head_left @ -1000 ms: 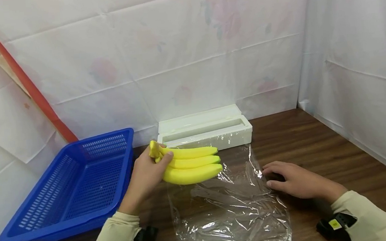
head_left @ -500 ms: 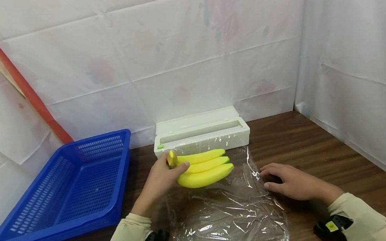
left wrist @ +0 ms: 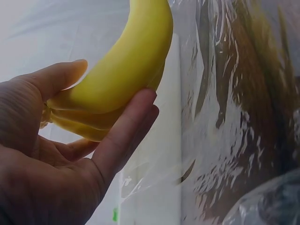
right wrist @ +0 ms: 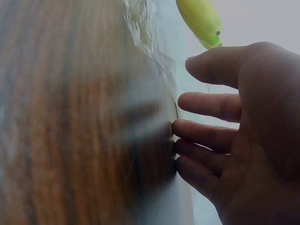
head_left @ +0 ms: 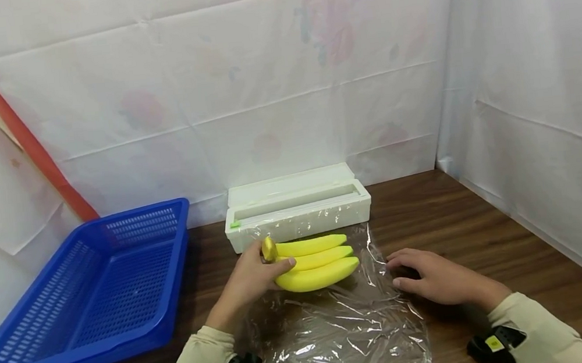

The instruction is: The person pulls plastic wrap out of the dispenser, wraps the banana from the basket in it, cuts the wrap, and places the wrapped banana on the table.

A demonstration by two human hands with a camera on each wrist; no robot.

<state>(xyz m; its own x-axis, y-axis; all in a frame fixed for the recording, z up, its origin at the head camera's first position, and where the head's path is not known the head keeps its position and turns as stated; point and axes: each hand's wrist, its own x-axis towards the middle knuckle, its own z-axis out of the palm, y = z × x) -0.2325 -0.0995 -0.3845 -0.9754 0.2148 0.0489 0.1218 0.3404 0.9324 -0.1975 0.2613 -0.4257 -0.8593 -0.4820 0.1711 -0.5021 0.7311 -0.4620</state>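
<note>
A bunch of three yellow bananas (head_left: 320, 269) is held at its stem end by my left hand (head_left: 253, 278), thumb on top and fingers underneath. Its green tips point right, over a sheet of clear cling film (head_left: 338, 340) spread on the table. In the left wrist view the fingers cradle the bananas (left wrist: 126, 61), with the film beside them. My right hand (head_left: 434, 276) rests by the film's right edge, fingers relaxed and holding nothing. Its fingertips touch the tabletop in the right wrist view, where one banana tip (right wrist: 201, 21) shows beyond the thumb.
Behind the bananas stands a white cling film box (head_left: 300, 221) with its lid raised, the film running out of its front. A blue plastic basket (head_left: 173, 274) sits at the left. White sheeting (head_left: 260, 79) hangs behind the dark wooden table (head_left: 409, 205).
My left hand has carried the bananas rightward and lower over the film. The right hand stays by the film's edge. The whole view has shifted slightly.
</note>
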